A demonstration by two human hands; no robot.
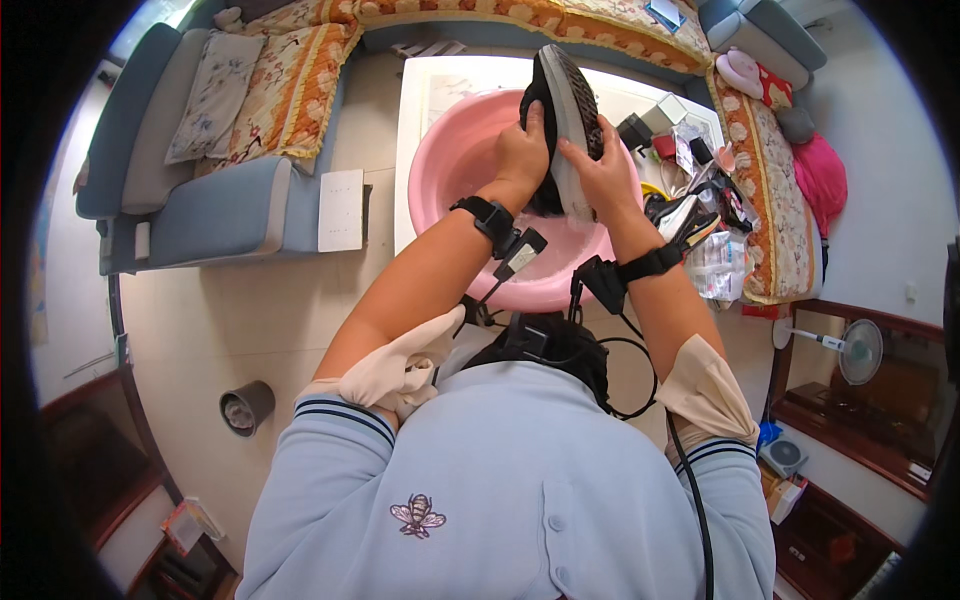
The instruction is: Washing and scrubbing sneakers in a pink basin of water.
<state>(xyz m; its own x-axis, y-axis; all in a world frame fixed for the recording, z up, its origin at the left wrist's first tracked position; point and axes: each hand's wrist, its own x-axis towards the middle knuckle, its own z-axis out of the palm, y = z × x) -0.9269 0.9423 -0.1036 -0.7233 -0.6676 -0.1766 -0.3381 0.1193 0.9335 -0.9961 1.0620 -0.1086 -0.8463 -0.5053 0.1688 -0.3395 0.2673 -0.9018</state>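
A black shoe with a thick white-grey sole is held up over a pink plastic basin, its patterned tread turned to the right. My left hand grips the dark upper, thumb laid along it. On the tread side, my right hand clasps the sole with the thumb across its white sidewall. The shoe's lower end reaches down into the basin, close to the water, which looks slightly foamy. Part of the upper is hidden behind my hands.
The basin stands on a white table. Right of it lie a black-and-white shoe, a white box and plastic packaging. Sofas with floral covers surround the table. A grey bin is on the floor; a black cable runs along my right side.
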